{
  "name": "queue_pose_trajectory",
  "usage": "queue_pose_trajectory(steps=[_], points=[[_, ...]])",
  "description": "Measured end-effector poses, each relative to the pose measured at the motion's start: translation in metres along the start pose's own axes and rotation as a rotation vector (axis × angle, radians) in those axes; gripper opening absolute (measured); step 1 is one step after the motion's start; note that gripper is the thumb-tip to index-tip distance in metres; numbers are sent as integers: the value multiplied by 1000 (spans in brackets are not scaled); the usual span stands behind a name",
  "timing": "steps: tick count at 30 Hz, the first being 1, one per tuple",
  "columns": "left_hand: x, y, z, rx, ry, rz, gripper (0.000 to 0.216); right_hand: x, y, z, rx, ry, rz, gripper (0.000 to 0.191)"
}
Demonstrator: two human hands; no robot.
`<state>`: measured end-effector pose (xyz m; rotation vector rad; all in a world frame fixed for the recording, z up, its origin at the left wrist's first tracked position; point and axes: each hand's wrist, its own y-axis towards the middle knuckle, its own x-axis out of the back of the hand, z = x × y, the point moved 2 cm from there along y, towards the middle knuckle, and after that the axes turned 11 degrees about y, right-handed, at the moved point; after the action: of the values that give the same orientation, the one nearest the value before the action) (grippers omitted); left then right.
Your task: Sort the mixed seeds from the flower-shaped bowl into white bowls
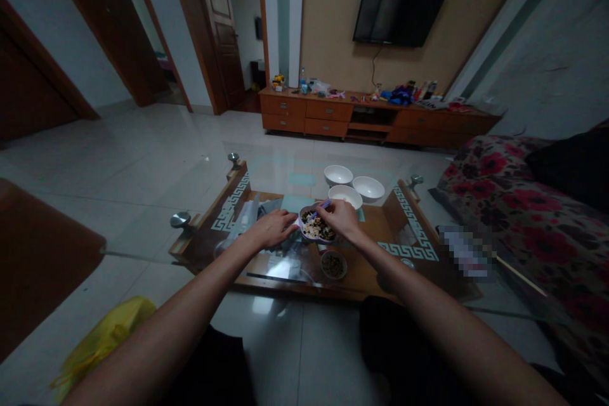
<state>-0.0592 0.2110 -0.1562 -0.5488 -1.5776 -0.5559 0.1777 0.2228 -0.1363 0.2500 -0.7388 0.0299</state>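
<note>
A purple-rimmed bowl point(316, 238) with a short pale handle sits on the glass coffee table, filled with mixed dark and whitish bits like beans or grains. My left hand point(275, 228) is at its left side, thumb and fingers closed about the handle. In my right hand point(340, 218), fingers are pinched on a purple spoon point(324, 205) that dips toward the bowl's contents. The spoon's tip is hard to make out. Just behind my right hand stand three white bowls: a near one point(343, 193), a right one point(369, 188) and a far one point(338, 174).
A small dish point(333, 265) of dark bits shows in front of the purple-rimmed bowl. The glass table point(200, 292) has a wooden lower frame and metal knobs. A yellow bag point(110, 330) lies on the floor at left; a flowered sofa point(518, 203) stands right.
</note>
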Motion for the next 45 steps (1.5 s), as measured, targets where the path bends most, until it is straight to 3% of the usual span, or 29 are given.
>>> queue_pose_trajectory(steps=[23,31,45], points=[[1,-1,0,16,-8,-13,40,-10,-10,14,65,-80,23,22],[2,0,-1,17,7,4,42,-1,-5,10,-12,-113,-32,29],[2,0,-1,15,20,3,42,-9,-7,12,14,-83,8,23]])
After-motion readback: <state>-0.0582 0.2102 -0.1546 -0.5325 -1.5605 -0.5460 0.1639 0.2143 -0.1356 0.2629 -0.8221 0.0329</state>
